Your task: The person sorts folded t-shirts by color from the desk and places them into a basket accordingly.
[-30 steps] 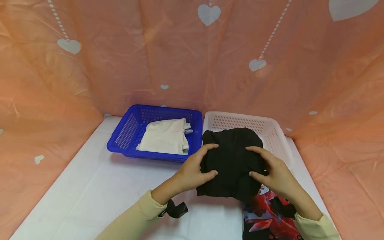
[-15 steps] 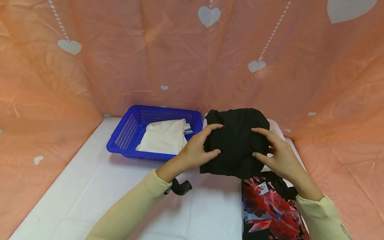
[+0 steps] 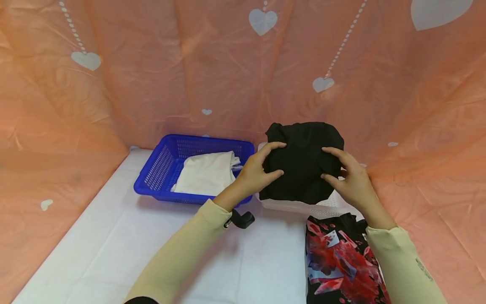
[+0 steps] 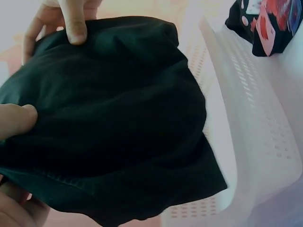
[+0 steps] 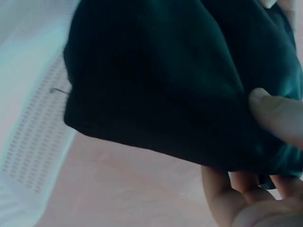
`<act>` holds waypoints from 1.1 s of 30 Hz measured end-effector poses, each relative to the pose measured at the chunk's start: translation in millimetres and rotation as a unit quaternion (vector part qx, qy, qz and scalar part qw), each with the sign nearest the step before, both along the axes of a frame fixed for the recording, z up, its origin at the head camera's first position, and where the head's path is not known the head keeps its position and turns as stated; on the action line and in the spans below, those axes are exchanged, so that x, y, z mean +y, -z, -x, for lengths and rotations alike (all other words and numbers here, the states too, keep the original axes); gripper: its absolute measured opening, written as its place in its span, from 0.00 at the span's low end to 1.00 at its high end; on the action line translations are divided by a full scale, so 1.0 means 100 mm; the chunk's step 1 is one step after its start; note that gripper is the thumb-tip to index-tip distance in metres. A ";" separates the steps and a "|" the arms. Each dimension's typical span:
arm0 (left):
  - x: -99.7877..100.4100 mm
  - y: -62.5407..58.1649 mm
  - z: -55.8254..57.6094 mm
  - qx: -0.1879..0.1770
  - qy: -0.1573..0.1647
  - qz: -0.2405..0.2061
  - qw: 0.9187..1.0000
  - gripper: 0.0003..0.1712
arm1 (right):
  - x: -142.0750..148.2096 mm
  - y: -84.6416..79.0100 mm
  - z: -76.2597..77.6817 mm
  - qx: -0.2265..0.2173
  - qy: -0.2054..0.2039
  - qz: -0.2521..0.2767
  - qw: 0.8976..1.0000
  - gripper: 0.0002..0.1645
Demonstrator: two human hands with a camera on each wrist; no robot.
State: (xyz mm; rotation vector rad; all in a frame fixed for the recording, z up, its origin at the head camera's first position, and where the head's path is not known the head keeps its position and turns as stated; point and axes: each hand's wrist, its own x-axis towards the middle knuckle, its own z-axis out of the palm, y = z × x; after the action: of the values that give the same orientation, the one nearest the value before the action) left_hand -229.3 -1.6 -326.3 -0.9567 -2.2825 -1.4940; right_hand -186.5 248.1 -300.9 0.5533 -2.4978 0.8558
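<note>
A folded black garment (image 3: 303, 162) is held up between both hands over the white basket (image 3: 288, 206), hiding most of that basket. My left hand (image 3: 256, 171) grips its left side, thumb and index finger on the near face. On the opposite side my right hand (image 3: 353, 179) pinches the cloth, and the right wrist view has the thumb (image 5: 279, 116) on top with the other fingers curled underneath. In the left wrist view the garment (image 4: 109, 113) hangs over the basket's perforated wall (image 4: 251, 118).
A blue basket (image 3: 152, 191) holding a folded white cloth (image 3: 205, 173) stands left of the white one. On the white table (image 3: 114, 245), a black garment with red floral print (image 3: 341, 261) lies at the front right. An orange curtain with hearts (image 3: 228, 76) encloses the back and sides.
Both hands have carried the black garment away from me and slightly right, until it is over the white basket. The floral garment, formerly partly covered, now shows more fully.
</note>
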 end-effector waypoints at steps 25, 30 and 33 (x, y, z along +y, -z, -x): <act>0.43 0.73 0.51 -0.123 -0.059 0.103 0.985 0.36 | 0.25 0.83 0.54 -0.096 0.048 -0.009 0.994 0.39; 0.46 0.78 0.57 -0.156 -0.070 0.124 0.977 0.35 | 0.27 0.93 0.62 -0.128 0.053 -0.009 0.990 0.38; 0.48 0.79 0.60 -0.166 -0.078 0.142 0.973 0.34 | 0.28 0.97 0.66 -0.144 0.053 -0.004 0.988 0.38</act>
State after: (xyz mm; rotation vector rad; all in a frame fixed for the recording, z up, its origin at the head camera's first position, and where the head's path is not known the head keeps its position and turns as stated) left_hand -289.4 46.1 -405.7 -0.6061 -2.7951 -1.3733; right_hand -252.8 275.8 -398.2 0.3141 -2.7624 0.9409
